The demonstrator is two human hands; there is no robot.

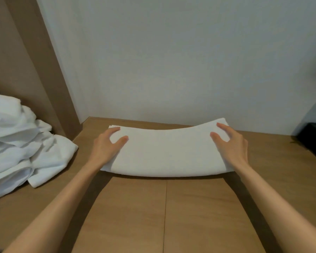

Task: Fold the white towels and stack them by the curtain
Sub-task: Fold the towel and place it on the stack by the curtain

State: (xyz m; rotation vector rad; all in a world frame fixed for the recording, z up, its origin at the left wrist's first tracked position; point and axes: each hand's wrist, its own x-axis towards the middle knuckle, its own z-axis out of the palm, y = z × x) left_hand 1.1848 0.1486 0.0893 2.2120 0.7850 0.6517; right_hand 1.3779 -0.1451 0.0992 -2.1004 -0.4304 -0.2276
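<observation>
Towel point(168, 154), white, folded into a long band, flat and crosswise on the wooden table point(199, 212), close to its far edge. Nearest: bare tabletop with a thin seam point(166, 207) running away down the middle, and two bare forearms point(66, 201) reaching in from the lower corners. Further on, left hand point(106, 145) laid over the left end of the towel, palm on the short edge, fingers and thumb spread apart and lightly bent on the top layer, pinching nothing. Right hand point(232, 143) mirrored on the right end, fingers and thumb likewise spread and resting on top. Near long edge of the towel rounded like a fold; thin lower layers peeking out at the left end. Off to the left, well apart from it, loose heap of white towels point(16, 143), crumpled, one corner spilling toward the table's middle. Behind the heap, brown curtain point(26, 61) hanging down to table level. Beyond the table, plain white wall point(171, 52). At the far right, dark box-like object point(312, 139), too blurred to identify.
</observation>
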